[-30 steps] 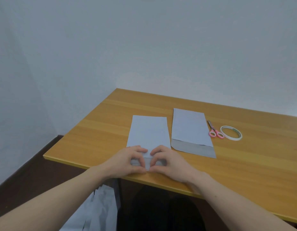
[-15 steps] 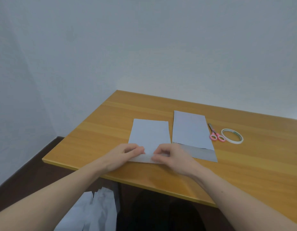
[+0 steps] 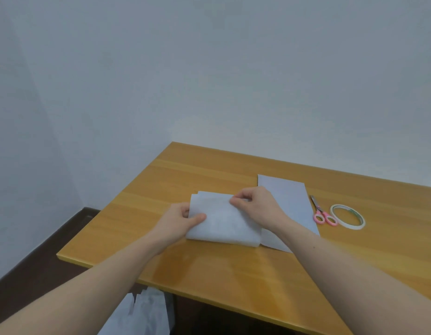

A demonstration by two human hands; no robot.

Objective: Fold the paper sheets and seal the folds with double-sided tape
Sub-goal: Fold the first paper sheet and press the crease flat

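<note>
A white paper sheet (image 3: 224, 221) lies on the wooden table (image 3: 233, 269), its near half folded over toward the far edge. My left hand (image 3: 183, 218) pinches the folded flap at its left side, thumb on top. My right hand (image 3: 255, 204) pinches the flap's far right corner. A second folded sheet (image 3: 294, 201) lies just to the right, partly under my right wrist. A roll of double-sided tape (image 3: 347, 216) rests further right, flat on the table.
Pink-handled scissors (image 3: 322, 212) lie between the second sheet and the tape roll. More white paper (image 3: 142, 313) sits below the table's near edge. A white wall borders the table at the back and left.
Both hands lifted the near edge of the left sheet and carried it away from me, folding the sheet roughly in half. The view shifted slightly.
</note>
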